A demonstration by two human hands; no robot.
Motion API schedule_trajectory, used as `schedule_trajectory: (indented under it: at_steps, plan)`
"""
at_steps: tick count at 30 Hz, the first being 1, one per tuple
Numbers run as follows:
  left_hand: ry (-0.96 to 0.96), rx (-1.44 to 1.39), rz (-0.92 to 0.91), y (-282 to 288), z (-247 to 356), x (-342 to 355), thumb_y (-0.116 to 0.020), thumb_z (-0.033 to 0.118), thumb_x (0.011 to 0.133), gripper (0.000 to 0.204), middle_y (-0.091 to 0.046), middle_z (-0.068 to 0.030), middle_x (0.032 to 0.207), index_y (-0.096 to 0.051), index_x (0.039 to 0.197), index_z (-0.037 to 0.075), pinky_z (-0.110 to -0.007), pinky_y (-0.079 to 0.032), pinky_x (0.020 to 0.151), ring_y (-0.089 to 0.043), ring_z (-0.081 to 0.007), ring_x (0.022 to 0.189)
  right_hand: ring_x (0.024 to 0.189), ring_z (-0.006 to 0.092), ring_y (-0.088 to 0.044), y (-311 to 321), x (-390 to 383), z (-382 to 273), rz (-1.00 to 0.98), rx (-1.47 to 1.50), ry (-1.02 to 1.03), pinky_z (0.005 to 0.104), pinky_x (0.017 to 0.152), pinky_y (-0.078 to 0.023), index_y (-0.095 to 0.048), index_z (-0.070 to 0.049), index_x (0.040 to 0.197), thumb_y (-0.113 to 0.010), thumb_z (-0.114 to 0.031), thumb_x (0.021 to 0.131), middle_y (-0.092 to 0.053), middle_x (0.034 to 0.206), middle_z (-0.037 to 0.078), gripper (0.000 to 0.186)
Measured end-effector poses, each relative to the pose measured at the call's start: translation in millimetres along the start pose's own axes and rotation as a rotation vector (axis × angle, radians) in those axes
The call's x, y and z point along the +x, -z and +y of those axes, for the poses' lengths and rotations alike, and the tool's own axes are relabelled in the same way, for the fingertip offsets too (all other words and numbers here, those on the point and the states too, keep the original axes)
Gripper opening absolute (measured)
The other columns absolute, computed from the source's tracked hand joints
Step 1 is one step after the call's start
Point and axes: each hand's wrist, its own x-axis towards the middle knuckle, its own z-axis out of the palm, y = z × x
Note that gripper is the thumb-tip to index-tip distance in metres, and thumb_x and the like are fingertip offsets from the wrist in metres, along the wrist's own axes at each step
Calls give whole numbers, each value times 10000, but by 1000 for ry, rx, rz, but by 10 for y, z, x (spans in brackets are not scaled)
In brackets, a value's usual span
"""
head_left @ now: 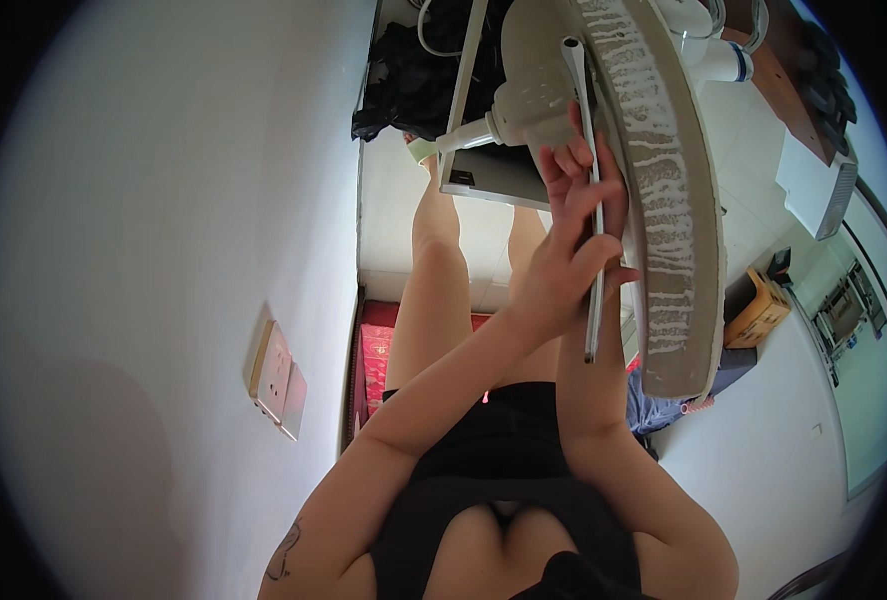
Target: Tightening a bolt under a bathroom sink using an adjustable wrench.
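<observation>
A crumpled black plastic bag (398,80) lies far left, contents hidden. The left hand (548,275) curls around a long, slim silver-coloured bar (594,310) beside a curved beige panel (703,220); I cannot tell the right hand's (614,175) grip behind it.

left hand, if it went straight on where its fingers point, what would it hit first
Past the silver bar it touches, the left hand would probably meet the beige rounded body first; depth is unclear in this single view.

The slim bar (596,290) is finished in smooth, glossy metal; the matt curved panel (701,200) is marked with rough streaks (666,190).
</observation>
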Motion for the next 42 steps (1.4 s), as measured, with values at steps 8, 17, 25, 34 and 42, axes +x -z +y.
schedule_trajectory:
  at_steps: [8, 17, 25, 34, 42]
  plan:
    - [85, 69, 195, -41, 205, 132, -774, 142, 745, 410, -430, -216, 1275, -518, 1040, 21, -365, -474, 884, -516, -371, 1099, 714, 66, -479, -124, -49, 6, 101, -87, 88, 329, 957, -451, -461, -6, 1286, -389, -257, 1008, -462, 768, -37, 382]
    - [802, -553, 277, 291, -549, 476, -647, 268, 868, 425, -584, -123, 1116, -520, 1162, -11, -302, -480, 807, -603, -191, 981, 595, 72, -450, 235, 153, 36, -172, 222, -38, 256, 731, -459, -497, -7, 1251, -390, -233, 1006, -464, 671, -36, 350]
    - [956, -209, -77, 417, -301, 1112, -653, 293, 803, 336, -623, -81, 644, -620, 800, -41, -284, -471, 473, -608, -187, 531, 576, 66, -447, 173, 129, 91, -41, 106, -21, 214, 585, -389, -580, -37, 985, -415, -254, 996, -492, 683, -22, 273]
    - [731, 383, -122, 224, -333, 1277, -608, 197, 740, 286, -589, -190, 537, -610, 625, -65, -374, -529, 582, -614, -329, 515, 552, 22, -453, 115, 114, 84, 35, 1, 59, 174, 473, -343, -596, -61, 974, -444, -190, 988, -496, 674, -48, 200]
    - [864, 406, -296, 259, -141, 1438, -616, 317, 769, 361, -563, -124, 470, -626, 682, -33, -324, -510, 544, -602, -229, 446, 541, 5, -420, -16, 59, -70, -48, 153, -40, 153, 480, -349, -538, -58, 1098, -413, -195, 997, -469, 677, -39, 211]
